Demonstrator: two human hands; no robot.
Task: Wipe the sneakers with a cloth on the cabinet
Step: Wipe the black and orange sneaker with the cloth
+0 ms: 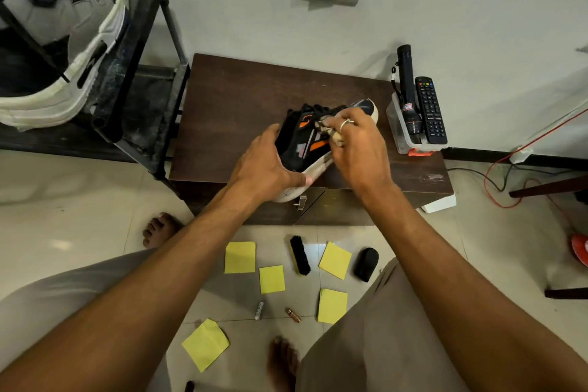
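A black sneaker (302, 143) with orange patches and a white sole lies on the dark brown cabinet (229, 105), toe pointing to the far right. My left hand (267, 165) grips its heel end, thumb on the sole. My right hand (356, 143), a ring on one finger, holds a small beige cloth (331, 130) bunched in its fingertips and presses it against the side of the shoe near the laces.
A clear box (401, 134) with a black torch (409, 89) and a remote (431, 108) stands at the cabinet's right end. A black rack (140, 73) with white sneakers (63, 35) stands left. On the floor lie yellow notes (240, 256), a shoe brush (299, 254), a black pod (366, 264) and red cables (509, 175).
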